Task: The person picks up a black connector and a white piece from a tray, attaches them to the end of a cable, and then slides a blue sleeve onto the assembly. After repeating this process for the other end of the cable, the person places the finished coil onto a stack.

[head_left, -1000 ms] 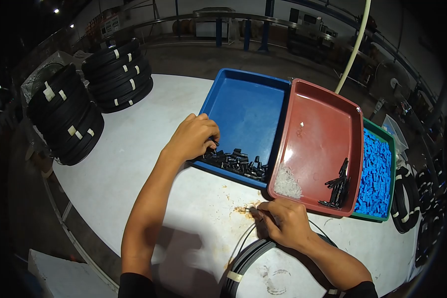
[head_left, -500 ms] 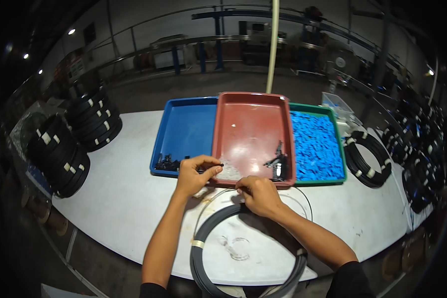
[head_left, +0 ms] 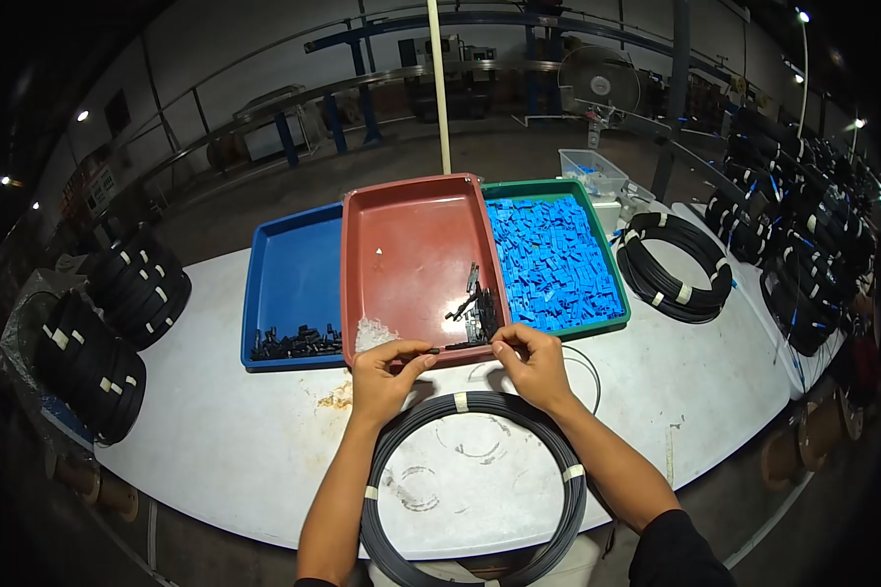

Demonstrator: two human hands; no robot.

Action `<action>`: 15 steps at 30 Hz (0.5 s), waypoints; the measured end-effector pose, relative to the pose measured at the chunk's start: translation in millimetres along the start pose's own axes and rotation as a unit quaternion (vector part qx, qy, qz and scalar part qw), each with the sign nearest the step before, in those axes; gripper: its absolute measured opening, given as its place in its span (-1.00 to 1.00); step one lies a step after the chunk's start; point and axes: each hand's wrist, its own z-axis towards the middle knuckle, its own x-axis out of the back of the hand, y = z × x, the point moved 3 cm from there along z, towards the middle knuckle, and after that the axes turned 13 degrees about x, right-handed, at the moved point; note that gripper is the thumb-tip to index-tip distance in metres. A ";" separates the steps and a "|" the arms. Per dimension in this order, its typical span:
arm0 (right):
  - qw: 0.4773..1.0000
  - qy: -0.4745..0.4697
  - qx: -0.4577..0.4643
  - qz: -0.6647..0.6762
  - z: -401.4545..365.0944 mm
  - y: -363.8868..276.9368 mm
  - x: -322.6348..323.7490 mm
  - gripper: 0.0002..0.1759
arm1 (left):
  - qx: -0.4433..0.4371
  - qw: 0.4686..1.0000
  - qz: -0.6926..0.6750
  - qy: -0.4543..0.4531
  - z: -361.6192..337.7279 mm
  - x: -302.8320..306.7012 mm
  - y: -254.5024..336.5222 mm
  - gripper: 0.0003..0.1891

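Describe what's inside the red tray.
The red tray holds clear pieces at its near left corner and black pieces at near right. The left hand and right hand cover parts of its near edge; anything beneath the pieces is hidden.

Glossy plastic red tray [head_left: 411, 245]; matt black cable coil [head_left: 499, 403] (bands [head_left: 574, 473] look papery).

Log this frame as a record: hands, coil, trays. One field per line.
left hand: pinching a small black piece
right hand: fingers closed, apparently on a thin cable
coil: black, bound with pale tape, in front of the trays
blue tray: black pieces along front
red tray: clear pieces front left, slender black parts front right
green tray: many blue pieces
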 end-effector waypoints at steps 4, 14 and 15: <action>0.991 -0.075 0.097 -0.054 -9.6 -11.3 -4.6 -0.93 | -0.076 0.997 0.031 0.000 -4.8 -2.1 0.2 -0.84; 0.976 -0.120 0.165 -0.076 -9.9 -16.0 -5.4 -0.96 | -0.093 0.994 0.057 -0.018 -14.7 -0.2 8.1 -0.83; 0.977 -0.114 0.164 -0.076 -10.0 -16.3 -4.8 -0.96 | -0.087 0.995 0.042 -0.026 -15.1 -0.7 9.0 -0.83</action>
